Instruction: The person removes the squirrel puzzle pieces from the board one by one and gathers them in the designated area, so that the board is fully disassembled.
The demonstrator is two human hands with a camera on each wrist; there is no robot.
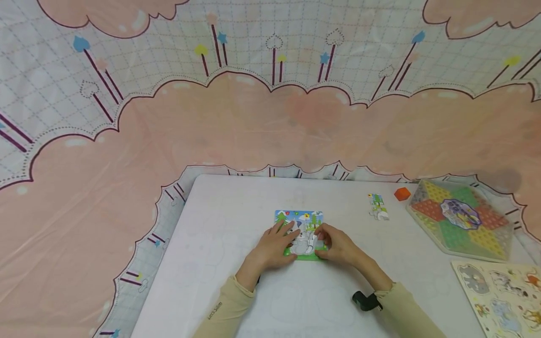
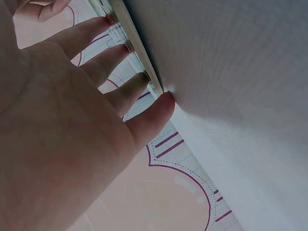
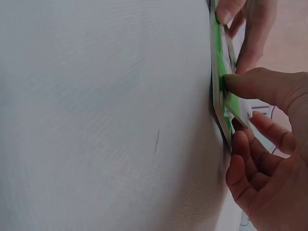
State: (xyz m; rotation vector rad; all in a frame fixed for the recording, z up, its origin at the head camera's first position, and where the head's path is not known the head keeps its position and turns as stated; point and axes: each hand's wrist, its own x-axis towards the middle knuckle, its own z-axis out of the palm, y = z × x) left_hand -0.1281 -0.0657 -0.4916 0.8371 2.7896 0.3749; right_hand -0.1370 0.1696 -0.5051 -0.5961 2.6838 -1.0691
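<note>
Spreading the left hand (image 1: 272, 246) over the left side of the picture puzzle (image 1: 304, 257), touched it with extended fingers, grip wide. Pinched a green-and-white puzzle piece (image 3: 237, 109) between thumb and fingers of the right hand (image 1: 340, 246), grip narrow, tilting it at the puzzle's right side. Had the puzzle lying on the white table (image 1: 236, 197), well apart from loose pieces (image 1: 379, 209) farther right. Saw an orange block (image 1: 402, 194) near those, between them and a patterned case (image 1: 454, 234), with an animal board (image 1: 486, 293) just beside the case.
</note>
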